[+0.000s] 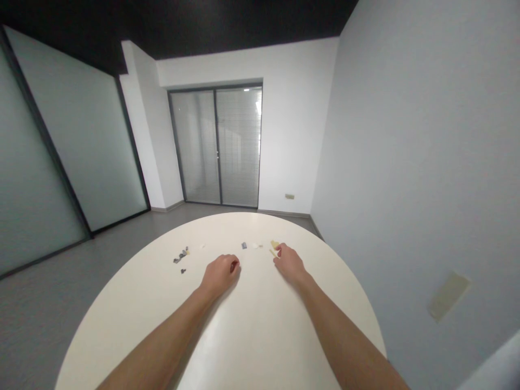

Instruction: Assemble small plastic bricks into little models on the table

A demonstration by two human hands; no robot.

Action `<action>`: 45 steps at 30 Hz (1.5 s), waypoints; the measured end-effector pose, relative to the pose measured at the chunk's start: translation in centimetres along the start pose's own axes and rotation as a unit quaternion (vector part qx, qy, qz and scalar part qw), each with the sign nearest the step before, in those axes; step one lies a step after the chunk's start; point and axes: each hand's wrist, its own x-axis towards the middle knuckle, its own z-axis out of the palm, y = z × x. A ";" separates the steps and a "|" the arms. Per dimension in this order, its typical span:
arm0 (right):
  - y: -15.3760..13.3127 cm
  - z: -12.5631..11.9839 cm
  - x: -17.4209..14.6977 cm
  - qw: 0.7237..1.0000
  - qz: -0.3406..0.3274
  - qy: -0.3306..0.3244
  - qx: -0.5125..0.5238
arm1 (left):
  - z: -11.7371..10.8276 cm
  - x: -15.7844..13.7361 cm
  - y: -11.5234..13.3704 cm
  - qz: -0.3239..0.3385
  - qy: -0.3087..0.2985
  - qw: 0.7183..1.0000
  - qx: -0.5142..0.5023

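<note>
My left hand (222,272) rests on the table near its middle, fingers curled closed. Whatever may be inside it is hidden. Farther right, my right hand (290,264) reaches to a yellow piece (274,244), its index fingertip at the piece's edge. Thumb and index finger look slightly apart. A thin yellowish strip (272,252) lies just left of those fingertips. Between the hands and a little beyond them are a small grey piece (244,245) and a small white piece (255,246). All these pieces are too small to name.
A cluster of small dark grey pieces (181,254) lies on the left of the round white table (244,336), with another dark piece (183,271) nearer. A tiny white piece (203,246) sits right of the cluster. A wall (406,162) stands close on the right.
</note>
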 end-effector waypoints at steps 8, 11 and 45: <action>0.5 -0.7 0.3 0.997 -0.062 -0.039 0.017 | 0.1 0.1 -0.2 -0.002 -0.006 1.000 -0.001; 0.9 -1.9 0.0 0.990 -0.114 -0.075 0.026 | 0.2 0.1 -0.3 0.004 0.000 1.000 0.000; 1.0 -0.8 -0.3 0.977 -0.203 -0.023 -0.064 | 0.5 0.2 -0.8 0.016 0.008 1.000 -0.002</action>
